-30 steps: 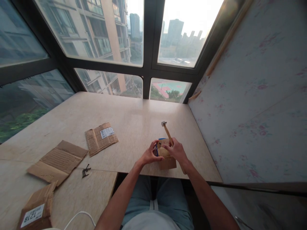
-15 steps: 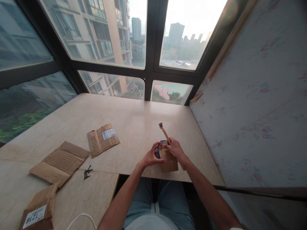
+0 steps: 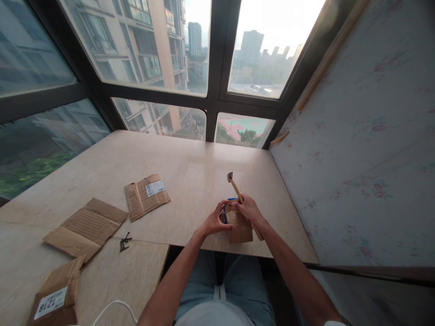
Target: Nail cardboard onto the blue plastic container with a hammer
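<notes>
My right hand (image 3: 249,211) is closed around the wooden handle of a small hammer (image 3: 234,186), whose metal head points up and away from me. It also rests on the top of a piece of brown cardboard (image 3: 240,229) that stands near the front edge of the wooden board (image 3: 190,176). At the cardboard's left side, my left hand (image 3: 213,222) pinches it together with a small blue object (image 3: 223,213) that I cannot make out clearly.
Two flat cardboard pieces (image 3: 147,195) (image 3: 86,227) lie to the left, with several dark screws (image 3: 123,242) beside them. A labelled cardboard scrap (image 3: 56,296) and a white cable (image 3: 112,308) sit at the lower left. Windows stand behind, a papered wall (image 3: 356,158) to the right.
The hammer head tilted slightly left and back. Both hands stayed on the cardboard; the view shifted a little.
</notes>
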`<state>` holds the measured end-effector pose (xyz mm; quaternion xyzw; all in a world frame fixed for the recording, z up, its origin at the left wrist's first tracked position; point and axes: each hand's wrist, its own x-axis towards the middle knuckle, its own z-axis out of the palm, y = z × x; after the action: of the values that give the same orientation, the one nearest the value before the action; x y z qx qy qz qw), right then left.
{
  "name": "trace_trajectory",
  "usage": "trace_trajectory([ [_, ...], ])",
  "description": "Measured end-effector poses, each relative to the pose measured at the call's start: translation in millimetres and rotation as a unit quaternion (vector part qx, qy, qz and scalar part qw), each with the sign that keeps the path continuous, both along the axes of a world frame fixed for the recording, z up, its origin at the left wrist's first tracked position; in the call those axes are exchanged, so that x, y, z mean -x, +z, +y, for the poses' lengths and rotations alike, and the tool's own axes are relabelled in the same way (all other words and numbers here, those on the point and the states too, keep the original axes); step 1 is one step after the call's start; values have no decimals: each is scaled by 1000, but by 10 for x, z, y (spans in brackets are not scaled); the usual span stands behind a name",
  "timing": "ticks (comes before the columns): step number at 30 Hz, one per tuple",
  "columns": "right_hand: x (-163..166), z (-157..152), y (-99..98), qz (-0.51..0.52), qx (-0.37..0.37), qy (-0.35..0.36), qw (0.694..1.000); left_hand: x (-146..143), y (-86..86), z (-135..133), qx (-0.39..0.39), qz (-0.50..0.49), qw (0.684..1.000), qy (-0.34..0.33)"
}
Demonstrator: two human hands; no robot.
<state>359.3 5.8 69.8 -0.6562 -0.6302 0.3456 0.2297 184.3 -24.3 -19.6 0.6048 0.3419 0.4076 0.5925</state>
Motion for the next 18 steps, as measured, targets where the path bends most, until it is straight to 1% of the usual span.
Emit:
trace_trajectory([
  [10,-18,1,-7,10,6,6,1000,-16,-46,16,5,-15,1000,-2],
  [18,60,58,-8,4,-16,-2,1000,-7,102,-11,5,-15,1000,-11],
])
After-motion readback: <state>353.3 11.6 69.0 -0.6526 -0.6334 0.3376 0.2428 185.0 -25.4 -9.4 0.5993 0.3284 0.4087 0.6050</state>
